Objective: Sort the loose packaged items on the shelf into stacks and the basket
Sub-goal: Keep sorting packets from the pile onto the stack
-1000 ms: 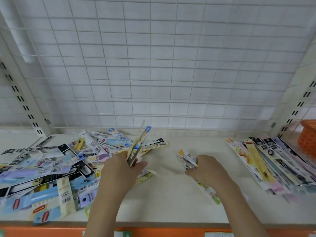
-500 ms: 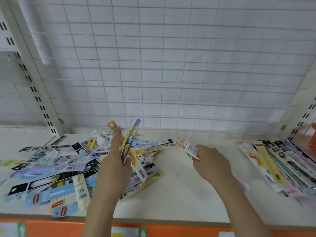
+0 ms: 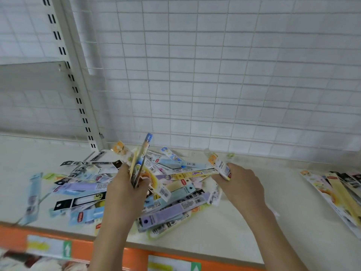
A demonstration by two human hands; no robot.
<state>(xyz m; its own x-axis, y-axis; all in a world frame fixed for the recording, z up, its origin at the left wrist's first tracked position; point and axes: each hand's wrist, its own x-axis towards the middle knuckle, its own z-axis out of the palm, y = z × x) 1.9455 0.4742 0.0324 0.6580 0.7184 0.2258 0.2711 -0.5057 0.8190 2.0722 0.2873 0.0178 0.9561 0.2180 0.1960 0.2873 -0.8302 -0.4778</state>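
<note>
A loose pile of long flat packaged items [image 3: 175, 194] in purple, blue, yellow and black lies across the cream shelf [image 3: 244, 227]. My left hand [image 3: 125, 194] is over the pile, shut on a bundle of several packets [image 3: 139, 161] held upright on edge. My right hand [image 3: 240, 182] is at the pile's right end, shut on one orange-and-white packet [image 3: 219, 166] whose top points up and to the left. A laid-out stack of packets [image 3: 338, 194] sits at the far right. No basket is in view.
A white wire grid [image 3: 214, 75] backs the shelf. A slotted upright post [image 3: 78, 94] stands at the back left. An orange shelf edge strip [image 3: 136, 255] with price labels runs along the front. Bare shelf surface lies between the pile and the right stack.
The view has swung left, so the orange basket has left the frame. My left hand raised its bundle higher over the pile, and my right hand moved left with its packet.
</note>
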